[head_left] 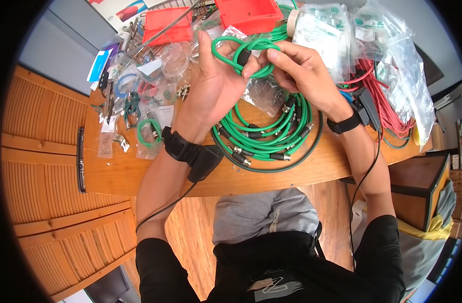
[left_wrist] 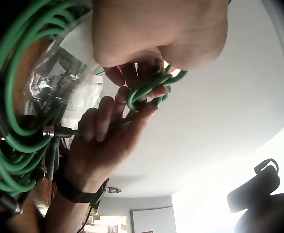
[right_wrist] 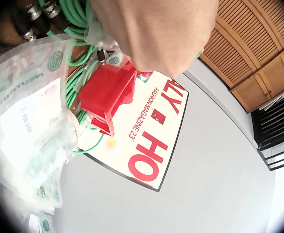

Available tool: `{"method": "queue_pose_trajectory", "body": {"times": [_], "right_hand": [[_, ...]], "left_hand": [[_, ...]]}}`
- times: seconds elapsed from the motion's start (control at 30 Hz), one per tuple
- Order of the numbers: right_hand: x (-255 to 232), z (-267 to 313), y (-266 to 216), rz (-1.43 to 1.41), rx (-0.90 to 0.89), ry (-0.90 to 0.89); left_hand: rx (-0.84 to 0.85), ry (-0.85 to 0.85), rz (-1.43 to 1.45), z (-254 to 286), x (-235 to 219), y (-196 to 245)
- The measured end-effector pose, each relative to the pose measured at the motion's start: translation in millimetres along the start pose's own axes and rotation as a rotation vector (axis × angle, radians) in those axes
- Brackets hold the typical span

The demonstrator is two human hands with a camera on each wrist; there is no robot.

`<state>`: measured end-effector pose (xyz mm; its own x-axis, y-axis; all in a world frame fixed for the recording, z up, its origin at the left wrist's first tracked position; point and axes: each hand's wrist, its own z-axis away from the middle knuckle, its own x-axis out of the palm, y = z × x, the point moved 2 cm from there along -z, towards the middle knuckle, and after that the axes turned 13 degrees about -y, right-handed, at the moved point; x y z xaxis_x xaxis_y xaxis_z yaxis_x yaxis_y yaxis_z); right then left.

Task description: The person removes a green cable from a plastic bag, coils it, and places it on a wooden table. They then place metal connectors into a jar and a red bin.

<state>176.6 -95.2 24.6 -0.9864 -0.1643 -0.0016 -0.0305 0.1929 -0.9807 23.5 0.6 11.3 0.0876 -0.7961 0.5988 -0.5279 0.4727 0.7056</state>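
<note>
Up over the table, both hands hold a short green cable (head_left: 263,44) wound into a small coil, with a black connector sleeve (head_left: 244,56) inside it. My left hand (head_left: 215,93) has its fingers curled round the coil's lower side, its thumb pointing up. From the right, my right hand (head_left: 309,70) pinches the coil between thumb and fingers. In the left wrist view the strands of the green cable (left_wrist: 149,87) cross over one another near the fingertips. Below the hands lies a large stack of coiled green cables (head_left: 263,144) with black-sleeved metal connectors.
Red plastic bins (head_left: 251,17) stand at the back. Clear plastic bags (head_left: 324,35) and a bundle of red cables (head_left: 377,96) crowd the right side. To the left are bagged small parts and a bagged green cable (head_left: 149,132). The wooden table's front edge (head_left: 271,189) runs near the person's lap.
</note>
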Motion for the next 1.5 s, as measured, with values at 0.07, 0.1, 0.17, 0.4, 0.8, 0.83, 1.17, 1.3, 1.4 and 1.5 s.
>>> {"method": "queue_pose_trajectory", "body": {"times": [0.07,0.1,0.17,0.4,0.8,0.83,1.17,1.3,1.4,1.5], "right_hand": [[-1,0,0,0.024,0.014,-0.002],[-3,1,2,0.032,0.03,-0.013],[-2,1,2,0.064,0.05,-0.033],[0,1,-6,0.236,0.055,-0.089],[-2,3,-13,0.29,-0.06,-0.187],[-1,3,-13,0.299,-0.064,-0.201],[1,3,1,0.193,-0.08,-0.235],[6,5,-1,0.197,0.021,-0.25],[14,6,5,0.235,0.029,-0.217],[21,5,1,0.323,0.063,-0.104]], "left_hand": [[-0.041,0.009,-0.046,0,2,1],[-0.058,0.006,-0.071,0,3,2],[-0.091,-0.028,-0.082,1,1,2],[-0.213,0.047,-0.04,3,-7,-8],[-0.254,-0.046,0.08,5,-8,5],[-0.263,-0.066,0.086,4,-9,6],[-0.264,0.057,-0.101,6,-2,4],[-0.263,0.065,-0.18,7,-1,7],[-0.294,0.05,-0.215,8,-5,13],[-0.241,0.158,-0.273,8,-8,10]]}}
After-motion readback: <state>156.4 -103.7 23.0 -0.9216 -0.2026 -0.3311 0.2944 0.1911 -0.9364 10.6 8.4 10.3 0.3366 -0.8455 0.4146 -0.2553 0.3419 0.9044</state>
